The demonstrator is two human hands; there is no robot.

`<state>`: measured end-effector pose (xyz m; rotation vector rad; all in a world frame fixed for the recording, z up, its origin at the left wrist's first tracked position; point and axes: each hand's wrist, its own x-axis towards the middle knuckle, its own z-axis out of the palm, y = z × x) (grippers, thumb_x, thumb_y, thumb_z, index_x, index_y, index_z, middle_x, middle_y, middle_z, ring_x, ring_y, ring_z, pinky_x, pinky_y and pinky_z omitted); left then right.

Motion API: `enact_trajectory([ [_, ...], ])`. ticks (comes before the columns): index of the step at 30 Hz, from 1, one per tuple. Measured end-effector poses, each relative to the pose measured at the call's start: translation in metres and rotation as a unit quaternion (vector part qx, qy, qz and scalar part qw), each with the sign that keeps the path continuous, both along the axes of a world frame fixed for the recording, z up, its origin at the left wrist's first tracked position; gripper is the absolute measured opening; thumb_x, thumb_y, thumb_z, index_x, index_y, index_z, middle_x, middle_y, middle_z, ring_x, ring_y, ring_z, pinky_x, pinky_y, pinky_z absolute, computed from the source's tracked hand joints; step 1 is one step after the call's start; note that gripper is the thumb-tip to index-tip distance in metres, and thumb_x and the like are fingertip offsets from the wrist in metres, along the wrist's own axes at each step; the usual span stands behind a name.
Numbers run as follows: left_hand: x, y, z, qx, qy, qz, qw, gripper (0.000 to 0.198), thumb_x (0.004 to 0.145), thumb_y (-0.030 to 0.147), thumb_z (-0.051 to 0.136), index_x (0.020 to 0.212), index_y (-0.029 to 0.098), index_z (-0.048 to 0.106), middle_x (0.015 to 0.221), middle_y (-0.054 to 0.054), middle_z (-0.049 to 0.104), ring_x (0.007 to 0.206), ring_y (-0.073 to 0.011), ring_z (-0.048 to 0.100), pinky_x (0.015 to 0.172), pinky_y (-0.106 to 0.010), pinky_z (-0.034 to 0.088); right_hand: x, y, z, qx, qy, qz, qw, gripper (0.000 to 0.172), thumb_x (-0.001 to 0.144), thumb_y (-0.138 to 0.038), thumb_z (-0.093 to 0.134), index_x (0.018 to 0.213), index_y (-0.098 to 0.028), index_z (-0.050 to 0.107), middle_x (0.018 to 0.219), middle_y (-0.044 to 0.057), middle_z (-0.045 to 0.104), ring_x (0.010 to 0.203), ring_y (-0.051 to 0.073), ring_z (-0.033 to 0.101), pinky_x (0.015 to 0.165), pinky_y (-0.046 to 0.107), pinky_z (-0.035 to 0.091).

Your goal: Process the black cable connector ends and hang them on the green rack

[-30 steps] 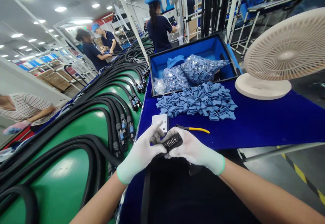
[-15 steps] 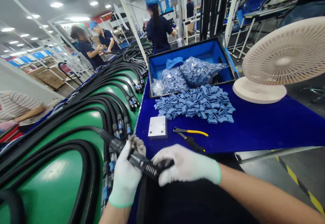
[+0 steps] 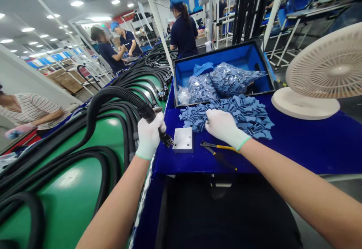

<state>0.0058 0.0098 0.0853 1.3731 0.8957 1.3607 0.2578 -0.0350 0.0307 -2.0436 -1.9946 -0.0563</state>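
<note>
- Your left hand [image 3: 149, 134] is closed as a fist around the black cable [image 3: 113, 94] just behind its connector end [image 3: 167, 140]. The end hangs over the left edge of the blue work table [image 3: 296, 143], near the grey metal block [image 3: 183, 140]. Keep this firm grip and keep the connector tip pointing to the block, so the stiff cable does not swing it away.
- Your right hand [image 3: 223, 126] lies with fingers curled down on the near side of the pile of blue plastic caps [image 3: 232, 113]; I cannot tell if it already pinches one. Take only one cap from the loose near edge, not from the middle, so the pile does not slide.
- The pile is in the middle of the table, just in front of the blue-lined case [image 3: 226, 55] with bagged caps [image 3: 223, 77].
- The yellow-handled pliers [image 3: 216, 147] lie beside your right wrist; do not push them off the front edge.
</note>
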Motion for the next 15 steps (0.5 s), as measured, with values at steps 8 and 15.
enact_trajectory([
  [8,0.007,0.005,-0.025,0.008,0.091,0.043,0.995,0.033,0.088,0.035,0.072,0.112,0.014,0.065,0.057,0.005,0.05,0.048,-0.0111,0.046,0.051,-0.025,0.041,-0.01,-0.014,0.012,0.009,0.208,0.164,0.964,0.026,0.09,-0.022,0.062,0.112,-0.019,0.075,0.117,0.011,0.072,0.105,0.026,0.068,0.094,0.035,0.049],
  [15,0.011,0.003,-0.026,0.006,0.099,0.022,0.995,0.03,0.088,0.034,0.073,0.108,0.014,0.064,0.056,0.005,0.05,0.048,-0.0114,0.045,0.05,-0.025,0.039,-0.039,-0.015,0.012,-0.049,0.353,0.229,0.906,0.027,0.089,-0.019,0.061,0.112,-0.016,0.075,0.114,0.008,0.076,0.103,0.025,0.07,0.093,0.036,0.051],
])
